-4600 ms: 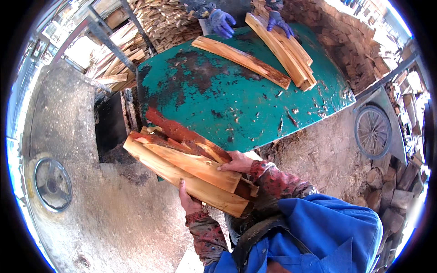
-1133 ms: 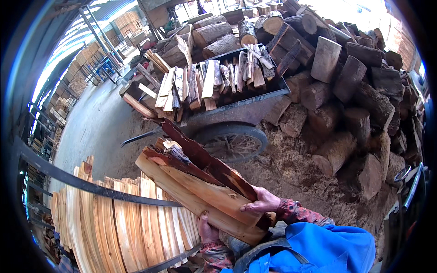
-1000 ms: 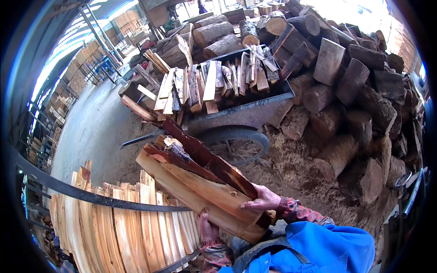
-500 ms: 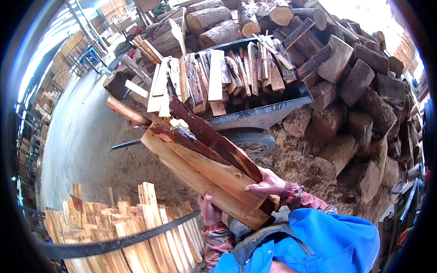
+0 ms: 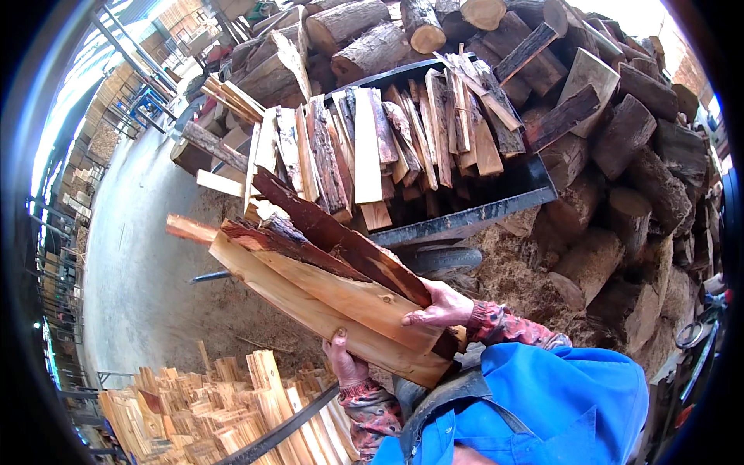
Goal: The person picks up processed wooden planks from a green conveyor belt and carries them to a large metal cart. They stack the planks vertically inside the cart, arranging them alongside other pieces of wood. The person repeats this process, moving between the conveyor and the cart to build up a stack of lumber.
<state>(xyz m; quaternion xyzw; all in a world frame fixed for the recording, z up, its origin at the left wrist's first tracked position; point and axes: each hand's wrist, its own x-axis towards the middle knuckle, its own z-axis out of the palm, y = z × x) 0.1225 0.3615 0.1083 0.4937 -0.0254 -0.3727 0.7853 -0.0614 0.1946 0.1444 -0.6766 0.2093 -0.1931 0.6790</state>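
A bundle of long wooden slabs (image 5: 333, 298), pale sawn faces towards me and dark red bark behind, lies slanted across my body. My left hand (image 5: 346, 363) grips its lower edge, thumb on the pale face. Around the right end my right hand (image 5: 440, 307) is closed, thumb on the pale slab and the other fingers hidden behind. The bundle's far end overlaps the near left side of a metal wheelbarrow (image 5: 473, 215) heaped with split wood strips (image 5: 368, 147).
Piled logs (image 5: 620, 139) rise behind and right of the wheelbarrow. At lower left, upright wood strips (image 5: 225, 411) stand packed behind a curved metal band (image 5: 283, 426). Sawdust (image 5: 511, 263) covers ground beside the wheel. A concrete floor (image 5: 139, 225) runs along the left.
The slab bundle and both hands have shifted slightly left and up in the picture. The wheelbarrow appears a little lower and further right as the view moved. Both hands keep their hold.
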